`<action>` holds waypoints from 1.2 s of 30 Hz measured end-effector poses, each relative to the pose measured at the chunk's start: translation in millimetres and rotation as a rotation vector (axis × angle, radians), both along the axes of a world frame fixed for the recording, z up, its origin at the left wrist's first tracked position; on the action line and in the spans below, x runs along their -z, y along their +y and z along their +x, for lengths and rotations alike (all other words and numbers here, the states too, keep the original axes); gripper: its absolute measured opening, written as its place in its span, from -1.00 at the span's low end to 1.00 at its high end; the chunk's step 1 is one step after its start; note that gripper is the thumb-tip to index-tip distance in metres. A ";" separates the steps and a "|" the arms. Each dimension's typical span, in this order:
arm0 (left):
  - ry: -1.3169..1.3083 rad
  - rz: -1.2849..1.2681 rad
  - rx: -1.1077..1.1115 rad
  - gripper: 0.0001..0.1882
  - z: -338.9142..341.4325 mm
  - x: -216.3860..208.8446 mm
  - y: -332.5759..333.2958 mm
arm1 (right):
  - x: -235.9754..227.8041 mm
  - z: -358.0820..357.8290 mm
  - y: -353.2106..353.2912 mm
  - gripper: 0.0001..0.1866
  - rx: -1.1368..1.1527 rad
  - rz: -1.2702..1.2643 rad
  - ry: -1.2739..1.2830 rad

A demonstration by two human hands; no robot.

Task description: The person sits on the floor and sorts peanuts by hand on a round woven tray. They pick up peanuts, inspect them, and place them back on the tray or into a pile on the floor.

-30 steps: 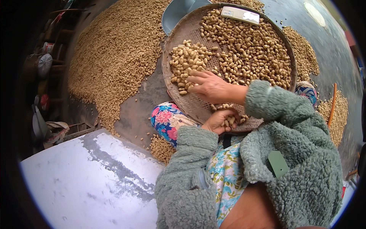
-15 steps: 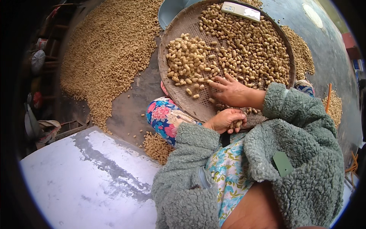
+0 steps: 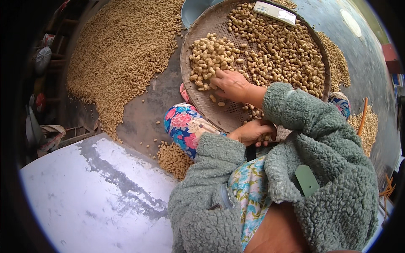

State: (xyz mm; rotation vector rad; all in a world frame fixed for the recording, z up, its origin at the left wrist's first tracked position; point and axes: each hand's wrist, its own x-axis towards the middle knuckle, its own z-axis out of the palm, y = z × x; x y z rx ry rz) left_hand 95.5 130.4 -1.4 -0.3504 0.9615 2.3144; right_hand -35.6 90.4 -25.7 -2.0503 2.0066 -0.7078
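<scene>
A round, shallow woven bamboo tray (image 3: pixel 231 114) rests in front of me, with unshelled peanuts in two groups. A paler heap of peanuts (image 3: pixel 214 52) lies on the tray's left. The wider spread of darker, browner peanuts (image 3: pixel 287 59) covers its middle and right. My right hand (image 3: pixel 233 85) reaches over the tray to the lower edge of the paler heap, fingers apart and bent, fingertips on the peanuts. At the near rim my left hand (image 3: pixel 254 131) is closed around a few peanuts, which show partly between thumb and fingers.
A phone in a light case (image 3: pixel 275 13) lies at the tray's far side. Behind the tray is a blue-grey basin (image 3: pixel 193 13). A large peanut pile (image 3: pixel 126 55) covers the floor at left, with smaller piles around. A whitish slab (image 3: pixel 97 194) stands at lower left.
My right hand has moved left from the edge of the browner peanuts to the paler heap. My left hand stays near the rim, its back turned more upward. The view has shifted slightly.
</scene>
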 end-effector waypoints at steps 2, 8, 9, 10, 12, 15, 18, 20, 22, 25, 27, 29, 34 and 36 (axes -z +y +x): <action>0.011 -0.007 0.004 -0.77 -1.4 0.0 -1.1 | 3.5 -3.1 -3.5 -0.81 0.042 0.060 -0.020; -0.124 0.047 -0.139 -0.78 2.2 8.7 4.0 | -14.6 -20.6 17.9 -0.69 0.092 0.070 0.015; -0.097 0.043 -0.130 -0.79 1.4 9.3 4.2 | -18.4 -17.5 18.0 -0.63 0.106 0.087 -0.001; -0.071 0.039 -0.123 -0.79 0.8 10.4 4.8 | -20.6 -11.1 13.4 -0.66 0.078 0.108 -0.008; -0.048 0.013 -0.114 -0.81 -2.1 8.0 5.9 | -26.6 -1.5 1.4 -0.71 0.030 0.144 -0.020; -0.066 -0.028 -0.112 -0.83 -3.7 4.2 6.5 | -4.4 8.2 -16.6 -0.77 -0.019 0.120 -0.064; -0.064 -0.015 -0.128 -0.83 -0.9 9.1 5.5 | 1.0 6.6 -24.1 -0.84 -0.001 0.050 -0.183; -0.031 0.031 -0.165 -0.83 2.1 13.9 5.5 | -7.0 -4.4 -17.4 -0.85 0.026 -0.002 -0.425; -0.065 0.025 -0.128 -0.81 0.1 12.5 6.8 | -27.9 -28.1 -4.7 -0.82 0.243 0.403 -1.121; -0.084 0.022 -0.080 -0.79 -2.1 15.4 9.3 | -47.2 -50.1 27.8 -0.83 0.290 0.297 -1.547; -0.076 0.013 -0.047 -0.78 -3.6 12.9 9.3 | -44.7 -62.5 44.4 -0.85 0.306 0.299 -1.553; -0.080 0.005 -0.056 -0.80 -3.4 11.0 8.8 | -31.6 -64.7 48.2 -0.84 0.345 0.461 -1.027; -0.072 -0.009 -0.053 -0.80 -3.9 14.9 8.5 | -13.3 -34.5 43.2 -0.81 0.211 0.114 -0.178; -0.072 -0.023 -0.055 -0.80 -2.3 16.1 7.0 | -13.2 -31.5 36.0 -0.79 0.212 0.176 -0.123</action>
